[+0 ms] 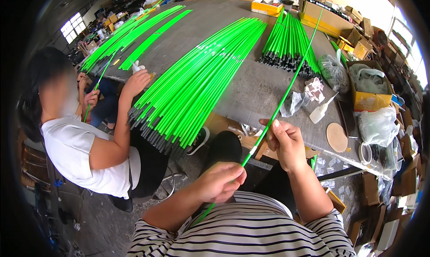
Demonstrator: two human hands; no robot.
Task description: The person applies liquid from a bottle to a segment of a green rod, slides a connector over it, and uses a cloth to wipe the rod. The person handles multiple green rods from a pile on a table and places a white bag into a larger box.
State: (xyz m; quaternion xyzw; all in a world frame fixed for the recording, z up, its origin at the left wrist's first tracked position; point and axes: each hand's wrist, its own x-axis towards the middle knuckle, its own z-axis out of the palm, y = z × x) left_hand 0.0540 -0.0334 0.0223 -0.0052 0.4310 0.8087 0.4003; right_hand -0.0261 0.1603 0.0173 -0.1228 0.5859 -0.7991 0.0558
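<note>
A long, thin green rod (288,92) with a white band slants across in front of me, its far end over the table. Around its lower part, below the white band, my left hand (219,183) is closed. Just above the band, my right hand (286,143) pinches the rod between thumb and fingers. To the left of the rod lies a wide fan of green rods (201,73), their black ends toward me and jutting past the table edge. Beyond my right hand, a white squeeze bottle (319,113) rests on the table near crumpled clear plastic (293,103).
A co-worker (89,140) sits at left, holding a green rod and a white bottle. Another rod bundle (289,44) lies farther back on the grey table (242,93). A tan disc (337,137), plastic bags (378,126) and a yellow box (371,98) stand at right.
</note>
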